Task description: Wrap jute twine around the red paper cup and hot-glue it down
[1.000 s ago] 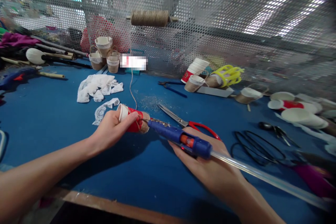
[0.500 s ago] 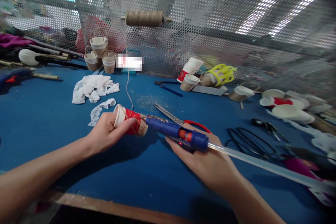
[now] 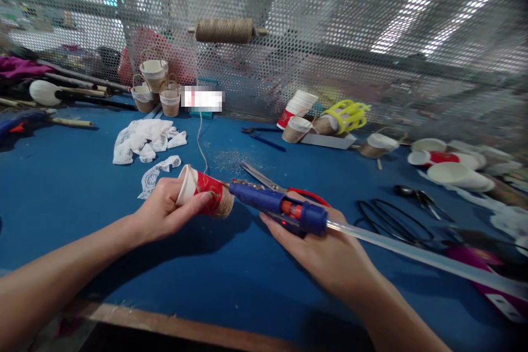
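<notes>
My left hand (image 3: 171, 212) is closed around a red and white paper cup (image 3: 208, 187), tilted on its side with the white rim to the left. Jute twine (image 3: 226, 202) is wound round the cup's base end. A loose strand of twine (image 3: 199, 140) runs from the cup up toward the roll at the back. My right hand (image 3: 313, 247) grips a blue hot glue gun (image 3: 264, 199), its nozzle at the wound end of the cup; whether it touches I cannot tell. A long clear glue stick (image 3: 404, 250) sticks out behind it. Red-handled scissors (image 3: 264, 177) lie just beyond the gun, partly hidden.
A twine roll (image 3: 224, 30) hangs on the perforated metal screen. White lace (image 3: 142, 140) lies left, near twine-wrapped cups (image 3: 153, 74). Pliers (image 3: 264, 138), stacked paper cups (image 3: 301, 103) and a yellow plastic piece (image 3: 348, 115) sit at the back. A black cable (image 3: 388, 225) lies right.
The cup has turned slightly in my left hand, and its wound end has shifted a little right and down. The glue gun stays nearly in place. Both hands keep their hold.
</notes>
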Motion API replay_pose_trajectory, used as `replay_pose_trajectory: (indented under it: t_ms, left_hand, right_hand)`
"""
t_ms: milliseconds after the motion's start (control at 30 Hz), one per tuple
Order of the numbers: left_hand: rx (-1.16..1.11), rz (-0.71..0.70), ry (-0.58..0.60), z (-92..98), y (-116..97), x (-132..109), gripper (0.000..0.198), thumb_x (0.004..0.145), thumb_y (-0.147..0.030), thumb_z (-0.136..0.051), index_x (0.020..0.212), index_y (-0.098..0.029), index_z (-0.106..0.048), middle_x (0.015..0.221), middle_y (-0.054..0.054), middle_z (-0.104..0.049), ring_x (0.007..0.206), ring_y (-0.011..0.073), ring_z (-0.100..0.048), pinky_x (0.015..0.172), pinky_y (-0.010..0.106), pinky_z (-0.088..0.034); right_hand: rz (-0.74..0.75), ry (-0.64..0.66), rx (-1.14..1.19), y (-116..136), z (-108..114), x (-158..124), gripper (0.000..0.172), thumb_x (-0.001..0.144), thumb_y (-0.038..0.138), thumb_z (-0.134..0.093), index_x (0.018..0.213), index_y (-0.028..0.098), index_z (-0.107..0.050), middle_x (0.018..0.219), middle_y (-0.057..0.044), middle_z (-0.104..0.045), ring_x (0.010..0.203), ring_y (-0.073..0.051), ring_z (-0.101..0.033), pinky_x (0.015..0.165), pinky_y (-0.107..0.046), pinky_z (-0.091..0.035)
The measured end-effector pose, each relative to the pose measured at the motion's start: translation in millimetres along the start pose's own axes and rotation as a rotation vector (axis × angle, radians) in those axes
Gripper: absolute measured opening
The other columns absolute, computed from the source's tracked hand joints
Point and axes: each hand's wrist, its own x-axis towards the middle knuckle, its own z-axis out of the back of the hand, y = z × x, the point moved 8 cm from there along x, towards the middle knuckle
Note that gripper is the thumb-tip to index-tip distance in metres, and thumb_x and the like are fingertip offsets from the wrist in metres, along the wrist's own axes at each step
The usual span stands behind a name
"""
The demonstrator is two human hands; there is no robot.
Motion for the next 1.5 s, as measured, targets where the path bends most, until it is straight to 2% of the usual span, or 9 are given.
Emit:
replay_pose_trajectory:
  t_ms: [200, 333, 467, 633, 867, 1033, 1167, 1367, 1500]
  left_hand:
    - [-0.114, 0.282, -0.052, 0.3, 22.3, 0.8, 0.034, 0.082, -0.028, -0.048, 0.051, -0.014, -0.049, 0.045, -0.006, -0.035, 0.042, 0.0057, -0.027, 0.037, 0.019, -0.024]
    - [-0.213, 0.458, -0.083, -1.9, 37.2, -3.1, 0.035, 0.079, -0.035, -0.050, 0.053, -0.013, -0.055, 0.046, -0.004, -0.043, 0.043, 0.0065, -0.032, 0.039, 0.019, -0.028]
    - [-0.286, 0.541, -0.091, -3.2, 44.1, -6.1, 0.032, 0.078, -0.038, -0.050, 0.064, -0.011, -0.062, 0.055, 0.000, -0.052, 0.050, 0.0082, -0.040, 0.046, 0.019, -0.036]
    - [-0.257, 0.581, -0.112, -1.1, 46.1, -7.3, 0.036, 0.077, -0.040, -0.050, 0.057, -0.012, -0.058, 0.048, -0.003, -0.043, 0.046, 0.0068, -0.033, 0.041, 0.019, -0.028]
    - [-0.236, 0.533, -0.123, 0.2, 42.2, -4.7, 0.038, 0.079, -0.038, -0.049, 0.050, -0.013, -0.052, 0.045, -0.004, -0.039, 0.043, 0.0061, -0.029, 0.038, 0.019, -0.024]
    - [-0.201, 0.439, -0.125, 1.2, 33.2, -2.1, 0.037, 0.080, -0.034, -0.048, 0.048, -0.014, -0.048, 0.044, -0.005, -0.037, 0.041, 0.0060, -0.028, 0.036, 0.019, -0.023]
    - [-0.152, 0.370, -0.110, 1.3, 27.0, -2.3, 0.035, 0.081, -0.032, -0.049, 0.051, -0.014, -0.048, 0.047, -0.005, -0.036, 0.043, 0.0060, -0.028, 0.038, 0.019, -0.024]
    - [-0.066, 0.143, -0.072, 2.6, 6.1, 0.7, 0.035, 0.082, -0.020, -0.048, 0.048, -0.015, -0.043, 0.043, -0.007, -0.032, 0.040, 0.0052, -0.026, 0.037, 0.018, -0.024]
    - [-0.029, 0.039, -0.053, 3.3, -3.7, -0.3, 0.032, 0.082, -0.017, -0.047, 0.050, -0.015, -0.046, 0.045, -0.005, -0.039, 0.041, 0.0056, -0.032, 0.039, 0.018, -0.028]
  right_hand:
    - [-0.011, 0.092, 0.010, 7.3, -0.9, 1.5, 0.016, 0.076, 0.024, -0.052, 0.060, 0.023, -0.055, 0.052, 0.002, -0.055, 0.043, -0.012, -0.050, 0.042, -0.023, -0.040]
    - [0.013, 0.105, 0.029, 7.6, -5.7, -2.5, 0.017, 0.077, 0.025, -0.052, 0.061, 0.022, -0.050, 0.055, 0.002, -0.055, 0.048, -0.012, -0.051, 0.045, -0.024, -0.040]
    - [0.037, 0.116, 0.036, 7.8, -10.0, -5.1, 0.017, 0.077, 0.025, -0.054, 0.062, 0.021, -0.047, 0.055, 0.004, -0.053, 0.047, -0.010, -0.049, 0.046, -0.023, -0.039]
    - [0.051, 0.126, 0.034, 10.2, -9.3, -4.6, 0.021, 0.077, 0.025, -0.053, 0.059, 0.022, -0.043, 0.052, 0.005, -0.048, 0.043, -0.009, -0.042, 0.044, -0.023, -0.036]
    - [0.063, 0.150, 0.027, 14.3, -9.3, -5.1, 0.020, 0.077, 0.023, -0.051, 0.059, 0.022, -0.042, 0.051, 0.004, -0.048, 0.043, -0.011, -0.044, 0.044, -0.024, -0.037]
    - [-0.003, 0.081, 0.009, 5.1, -4.9, -3.9, 0.014, 0.076, 0.027, -0.053, 0.063, 0.023, -0.049, 0.055, 0.003, -0.056, 0.048, -0.013, -0.052, 0.045, -0.025, -0.041]
    - [-0.018, 0.073, -0.004, 3.2, -1.2, -0.9, 0.013, 0.075, 0.024, -0.052, 0.063, 0.023, -0.055, 0.054, 0.001, -0.057, 0.044, -0.013, -0.052, 0.039, -0.024, -0.039]
    - [-0.052, 0.049, 0.051, 3.7, 2.7, 3.2, 0.011, 0.075, 0.023, -0.053, 0.066, 0.024, -0.059, 0.051, 0.001, -0.055, 0.043, -0.013, -0.052, 0.040, -0.025, -0.043]
    - [-0.047, 0.030, 0.079, 5.3, 5.6, 4.9, 0.011, 0.074, 0.024, -0.053, 0.066, 0.024, -0.060, 0.051, 0.001, -0.056, 0.042, -0.013, -0.051, 0.040, -0.025, -0.043]
